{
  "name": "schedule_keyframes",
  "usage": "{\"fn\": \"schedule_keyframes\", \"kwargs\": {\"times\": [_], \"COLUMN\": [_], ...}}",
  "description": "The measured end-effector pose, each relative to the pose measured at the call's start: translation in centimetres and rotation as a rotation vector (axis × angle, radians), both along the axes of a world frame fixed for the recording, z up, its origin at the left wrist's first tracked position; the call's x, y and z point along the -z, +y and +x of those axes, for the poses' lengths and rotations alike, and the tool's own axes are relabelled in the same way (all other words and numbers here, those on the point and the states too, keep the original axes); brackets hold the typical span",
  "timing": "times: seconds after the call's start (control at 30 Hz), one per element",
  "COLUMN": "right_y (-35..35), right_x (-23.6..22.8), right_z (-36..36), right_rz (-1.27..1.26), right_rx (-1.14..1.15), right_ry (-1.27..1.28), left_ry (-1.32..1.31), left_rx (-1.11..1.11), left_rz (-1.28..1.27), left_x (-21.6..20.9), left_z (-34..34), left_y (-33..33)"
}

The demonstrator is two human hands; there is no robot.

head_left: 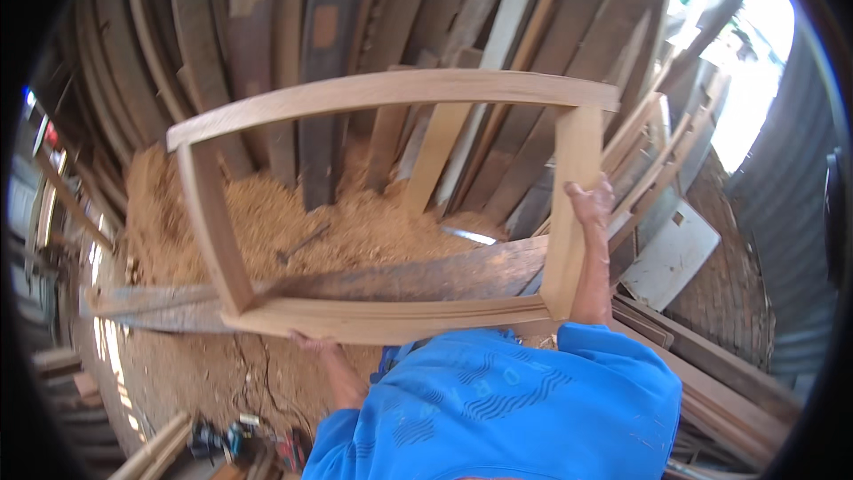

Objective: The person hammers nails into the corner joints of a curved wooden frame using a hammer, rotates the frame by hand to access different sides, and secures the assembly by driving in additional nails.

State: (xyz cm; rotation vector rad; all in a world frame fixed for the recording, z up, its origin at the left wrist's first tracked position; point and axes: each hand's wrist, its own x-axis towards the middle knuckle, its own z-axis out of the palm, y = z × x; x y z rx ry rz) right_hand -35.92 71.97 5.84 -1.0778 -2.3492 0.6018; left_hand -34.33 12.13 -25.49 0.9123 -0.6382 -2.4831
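A large rectangular wooden frame (391,89) of pale planed boards is held up in front of my blue shirt. Its longer rails run across the view, joined by two short side pieces. My right hand (591,203) is closed round the outer edge of the right side piece, with part of its grip hidden behind the wood. Low on the left, my left hand (313,343) grips the near rail from its outer edge. Most of its fingers are hidden beneath that rail.
Tall planks (324,62) lean along the far side above a heap of sawdust (311,244). A long board (426,271) lies behind the frame. Power tools (227,440) and cords are on the ground at lower left. Stacked timber (711,373) and a white panel (673,253) stand on the right.
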Motion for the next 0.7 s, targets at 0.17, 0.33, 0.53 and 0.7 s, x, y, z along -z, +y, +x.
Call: {"fn": "schedule_keyframes", "kwargs": {"times": [0.17,0.33,0.53,0.7], "right_y": [-0.6,-2.1,-3.7,-3.8], "right_x": [-2.1,-3.0,-4.6,-5.1], "right_z": [1.5,1.0,0.6,0.3], "right_rz": [-0.006,-0.06,-0.048,-0.108], "right_rx": [0.036,-0.072,-0.141,-0.213], "right_ry": [0.063,0.231,0.404,0.471], "left_ry": [0.045,-0.309,-0.434,-0.191], "left_rx": [0.324,0.39,0.289,0.358], "left_rz": [0.054,0.043,-0.068,-0.48], "left_x": [-3.7,-4.1,-5.1,0.9], "left_z": [0.6,-0.1,-2.9,-2.3], "left_y": [1.2,0.2,3.4,2.5]}}
